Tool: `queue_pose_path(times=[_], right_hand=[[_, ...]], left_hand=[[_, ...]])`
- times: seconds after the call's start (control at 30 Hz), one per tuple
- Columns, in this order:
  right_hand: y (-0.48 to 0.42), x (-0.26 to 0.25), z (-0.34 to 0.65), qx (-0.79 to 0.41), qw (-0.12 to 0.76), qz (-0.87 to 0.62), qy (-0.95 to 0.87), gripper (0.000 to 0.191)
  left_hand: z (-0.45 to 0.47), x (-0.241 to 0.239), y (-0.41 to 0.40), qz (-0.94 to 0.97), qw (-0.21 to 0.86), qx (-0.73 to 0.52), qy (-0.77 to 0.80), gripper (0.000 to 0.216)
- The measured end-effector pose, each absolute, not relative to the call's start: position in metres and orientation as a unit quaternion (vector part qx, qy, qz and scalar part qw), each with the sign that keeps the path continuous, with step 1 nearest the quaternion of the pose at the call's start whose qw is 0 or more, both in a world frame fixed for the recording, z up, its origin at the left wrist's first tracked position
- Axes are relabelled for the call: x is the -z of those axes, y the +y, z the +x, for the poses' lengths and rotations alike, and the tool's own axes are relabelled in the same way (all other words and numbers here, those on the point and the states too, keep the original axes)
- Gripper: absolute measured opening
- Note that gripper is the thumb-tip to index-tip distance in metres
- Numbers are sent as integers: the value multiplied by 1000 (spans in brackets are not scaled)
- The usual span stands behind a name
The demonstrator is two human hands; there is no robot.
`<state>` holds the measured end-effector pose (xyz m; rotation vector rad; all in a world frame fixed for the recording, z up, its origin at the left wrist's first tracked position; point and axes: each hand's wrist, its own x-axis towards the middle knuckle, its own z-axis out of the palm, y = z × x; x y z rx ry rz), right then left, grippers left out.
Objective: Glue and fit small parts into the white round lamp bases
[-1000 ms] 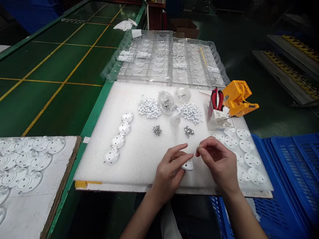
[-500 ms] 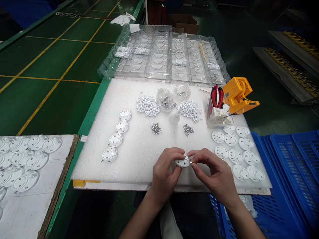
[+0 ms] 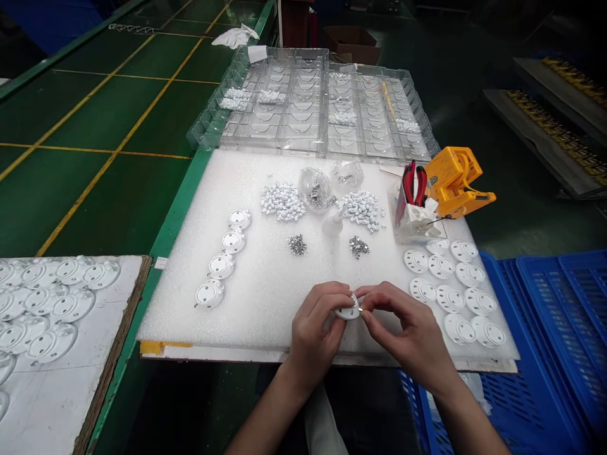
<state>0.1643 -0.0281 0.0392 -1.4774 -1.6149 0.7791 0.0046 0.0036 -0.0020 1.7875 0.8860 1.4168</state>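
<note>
My left hand (image 3: pixel 318 325) is closed round a white round plastic disc (image 3: pixel 349 311) with small dark holes, over the front of the foam sheet (image 3: pixel 265 297). At the disc's right edge, my right hand (image 3: pixel 403 322) pinches a tiny pale piece (image 3: pixel 361 309), too small to name. Beyond the hands lie two small heaps of metal bits (image 3: pixel 297 244) and two piles of small white parts (image 3: pixel 282 201). A squeeze bottle (image 3: pixel 332 224) stands between the piles. Similar discs lie in a column (image 3: pixel 220 266) at left and in rows (image 3: pixel 449 298) at right.
Clear compartment trays (image 3: pixel 303 120) line the back. At right stand a box with red-handled pliers (image 3: pixel 414 183) and an orange tape dispenser (image 3: pixel 455 183). Blue crates (image 3: pixel 559 303) sit at lower right. A board (image 3: pixel 102 325) bearing more discs is at left.
Both hands stay almost in place, with the disc tilted slightly and the small piece still at its right edge. The whole view has shifted a little.
</note>
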Motion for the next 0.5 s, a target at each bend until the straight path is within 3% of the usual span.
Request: queue_pose_path(times=[0.5], right_hand=[[-22, -48, 174, -365, 345, -566, -653, 11]], left_hand=[[4, 6, 1, 724, 299, -541, 307, 20]])
